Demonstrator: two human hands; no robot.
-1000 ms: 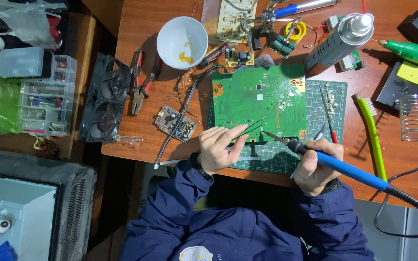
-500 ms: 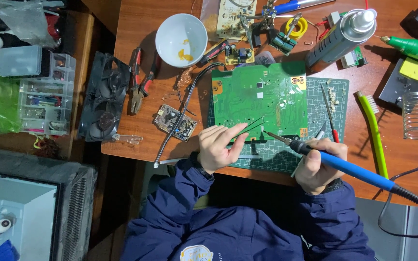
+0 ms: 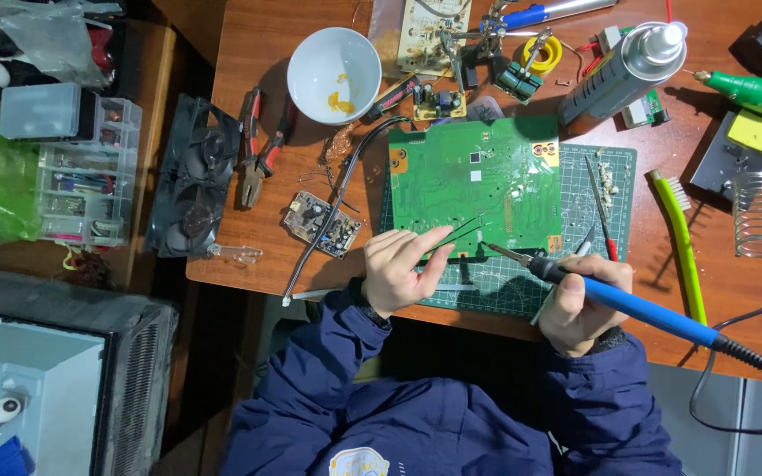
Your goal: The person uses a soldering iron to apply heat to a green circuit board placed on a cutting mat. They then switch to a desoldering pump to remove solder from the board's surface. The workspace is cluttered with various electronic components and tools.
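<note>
Overhead, a wooden tabletop is seen, with a green cutting mat at its near edge. A green circuit board is laid on the mat. A grey spray can with a white cap is lying top right, near a yellow square label. Tweezers are pinched by the left hand, tips on the board's near edge. A blue soldering iron is gripped in the closed right hand, tip beside the tweezers.
</note>
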